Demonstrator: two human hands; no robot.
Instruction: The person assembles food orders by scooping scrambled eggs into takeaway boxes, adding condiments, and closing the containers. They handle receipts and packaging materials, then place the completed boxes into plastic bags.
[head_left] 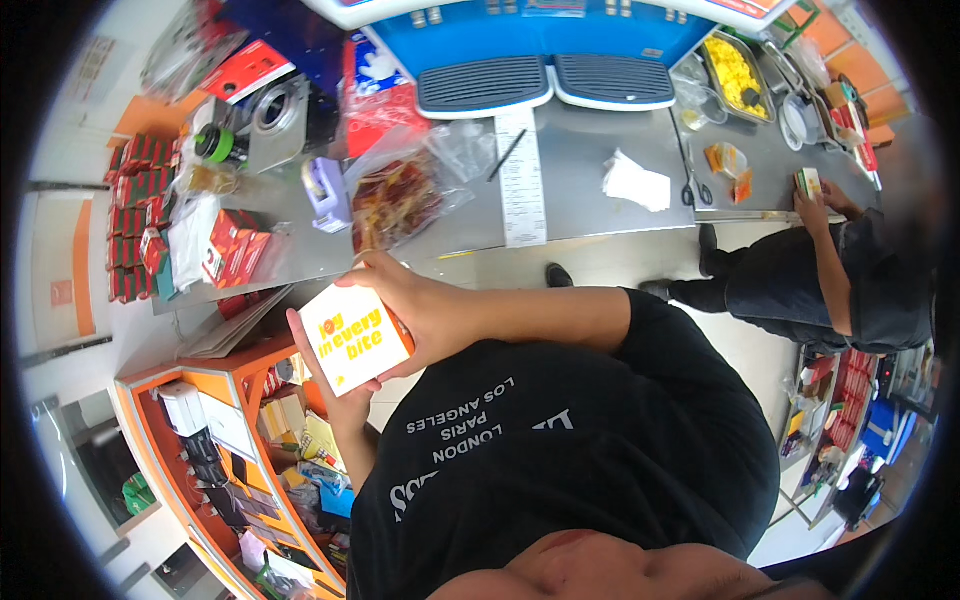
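Observation:
A small square box (352,338), white on top with orange and yellow lettering and an orange side, is held between my two hands in front of the steel counter's edge. My right hand (408,305) wraps over its far and right sides, fingers closed on it. From below, my left hand (347,402) grips the left and near sides; part of that hand is hidden under the box. Just beyond, on the counter, lies a clear plastic bag of reddish-brown food (395,200). A lilac tape dispenser (326,193) stands to its left.
Red cartons (240,245) and stacked boxes (135,215) are at the left. On the steel counter (590,222) lie white papers (637,182), scissors (690,180) and a paper strip (521,190). A blue machine (490,40) stands behind. Orange shelves (225,400) are below left; a co-worker (790,285) stands at the right.

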